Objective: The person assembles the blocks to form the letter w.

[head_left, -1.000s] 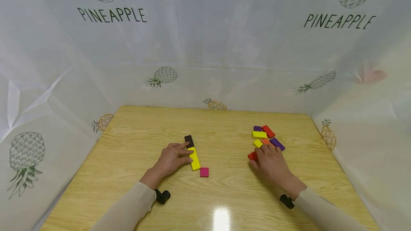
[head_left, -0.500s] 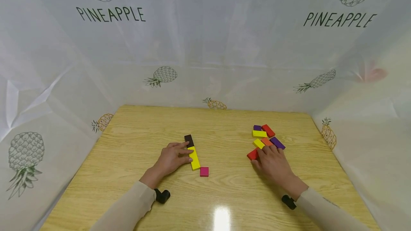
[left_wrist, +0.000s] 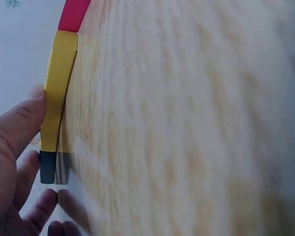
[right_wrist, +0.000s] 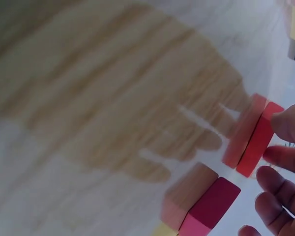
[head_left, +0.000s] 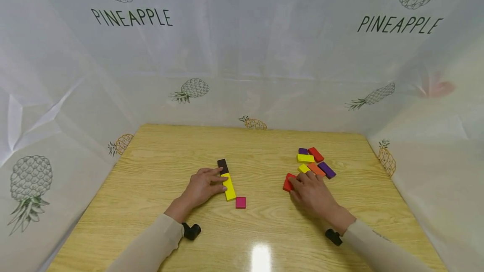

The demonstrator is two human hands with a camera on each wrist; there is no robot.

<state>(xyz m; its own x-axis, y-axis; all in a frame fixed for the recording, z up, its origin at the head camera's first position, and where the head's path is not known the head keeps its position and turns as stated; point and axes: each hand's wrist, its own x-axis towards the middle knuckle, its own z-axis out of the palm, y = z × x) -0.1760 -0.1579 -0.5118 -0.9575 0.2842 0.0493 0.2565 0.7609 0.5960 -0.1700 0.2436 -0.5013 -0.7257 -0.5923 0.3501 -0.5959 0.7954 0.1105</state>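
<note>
My left hand (head_left: pixel 205 184) rests its fingers on the black block (head_left: pixel 223 166) and the yellow block (head_left: pixel 228 188), which lie end to end. In the left wrist view its thumb touches the face of that yellow block (left_wrist: pixel 54 98). Just off the yellow block's near end lies a pink square block (head_left: pixel 240 202). Over at the right, my right hand (head_left: pixel 314 193) pinches a red block (head_left: pixel 288 183) low at the tabletop. Thumb and index finger meet the red block (right_wrist: pixel 259 140) in the right wrist view, the other fingers loosely bent beside it.
Beyond the right hand lie loose blocks: an orange one (head_left: pixel 316 170), a purple one (head_left: pixel 327 170), yellow ones (head_left: pixel 305 158), a small purple one (head_left: pixel 303 151) and another red one (head_left: pixel 316 154). A crimson block (right_wrist: pixel 210 206) shows near that hand's fingers. A pineapple-print curtain (head_left: pixel 264 53) surrounds the wooden table (head_left: pixel 181 142).
The red block has slid left and turned more upright in the head view, away from the yellow and orange blocks, with my right hand following it. My left hand stays put.
</note>
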